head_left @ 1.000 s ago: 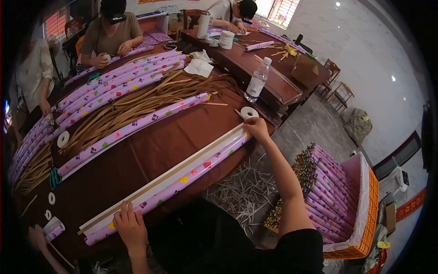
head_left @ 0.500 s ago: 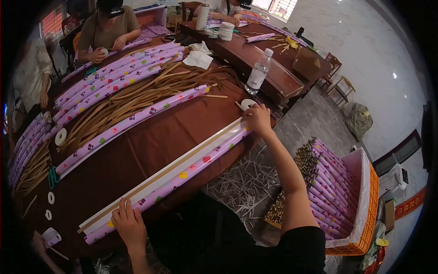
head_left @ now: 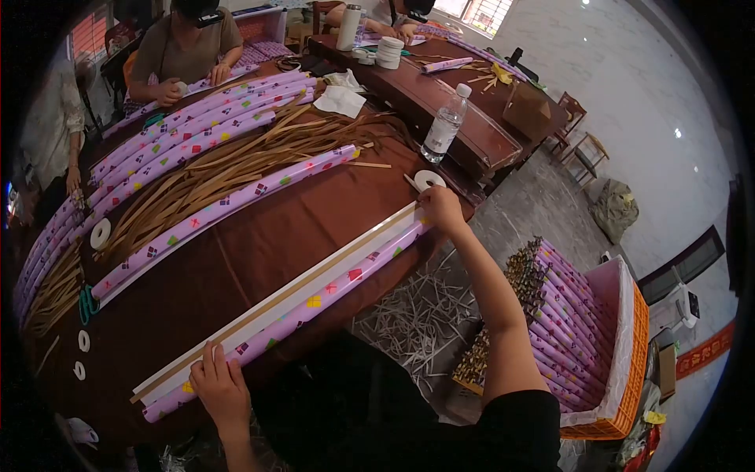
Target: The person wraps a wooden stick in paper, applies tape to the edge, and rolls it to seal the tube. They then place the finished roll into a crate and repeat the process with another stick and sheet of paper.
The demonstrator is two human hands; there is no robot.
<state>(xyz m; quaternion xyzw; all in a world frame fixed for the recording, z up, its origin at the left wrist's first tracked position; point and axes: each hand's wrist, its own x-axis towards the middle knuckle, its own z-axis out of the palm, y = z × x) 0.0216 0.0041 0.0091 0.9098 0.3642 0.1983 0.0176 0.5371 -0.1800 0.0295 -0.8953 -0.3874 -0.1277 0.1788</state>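
Observation:
A purple patterned roll (head_left: 314, 301) with a white edge lies diagonally along the near side of the brown-covered table, and a tan strip (head_left: 271, 304) runs along that white edge. My left hand (head_left: 220, 387) rests on the roll's lower left part, fingers extended over the strip. At the far right end, my right hand (head_left: 442, 209) is closed, its fingers bent at the strip's tip; what they pinch is too small to make out. Just beyond it sits a white tape roll (head_left: 429, 181).
Patterned rolls (head_left: 197, 130) and loose tan strips (head_left: 181, 185) cover the far side. A water bottle (head_left: 445, 126) stands by the right corner. Green scissors (head_left: 88, 304) lie left. An orange crate (head_left: 629, 370) of rolls stands on the floor. Other people sit across the tables.
My right hand's fingers have drawn in from a spread pose over the tape roll, which now shows more fully. A co-worker's hand at the lower left has gone from view.

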